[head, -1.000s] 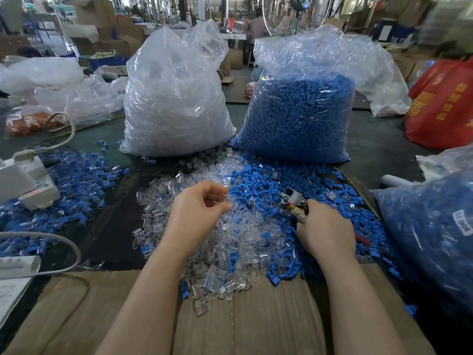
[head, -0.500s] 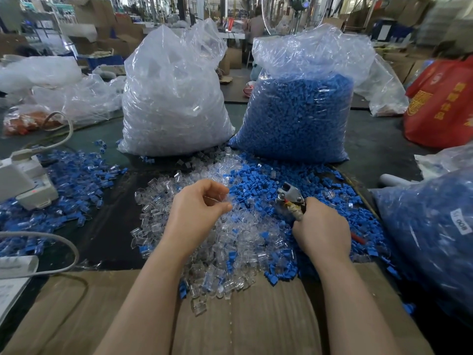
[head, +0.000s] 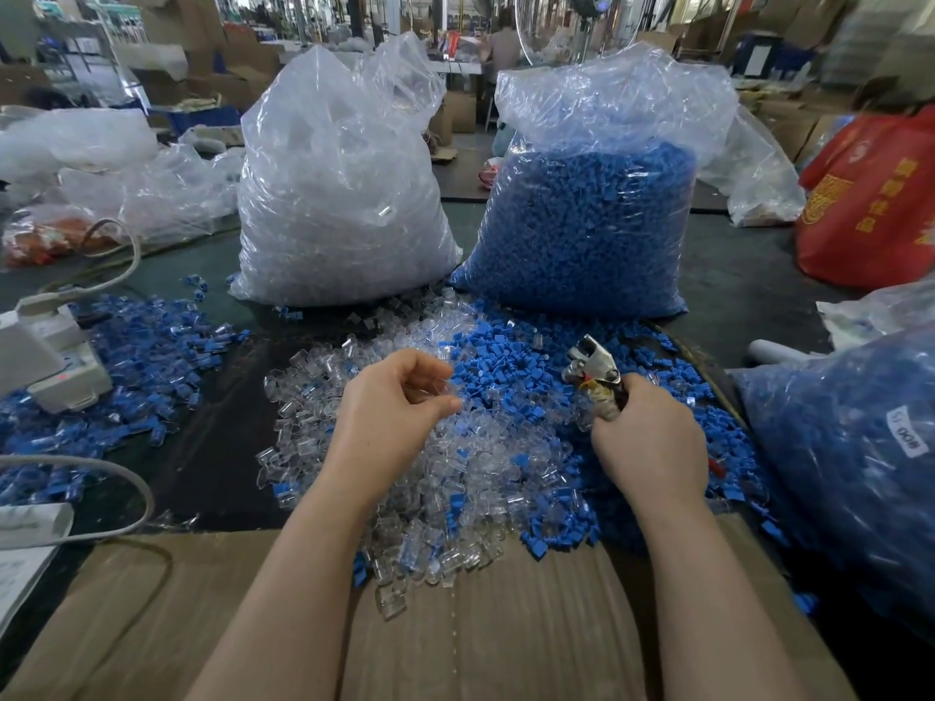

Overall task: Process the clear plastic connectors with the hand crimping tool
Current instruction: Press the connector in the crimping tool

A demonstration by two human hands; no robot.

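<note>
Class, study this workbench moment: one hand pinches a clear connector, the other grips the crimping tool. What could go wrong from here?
1. The left hand pinches a small clear plastic connector at its fingertips; fed to the metal hand crimping tool in the right hand, fingers might get nipped.
2. The connector could slip into the mixed heap of clear and blue plastic pieces and be lost.

Bright, even daylight w/ soft shadows; glare on clear bags [head: 344, 184]; wide-angle edges bent, background blurry.
</note>
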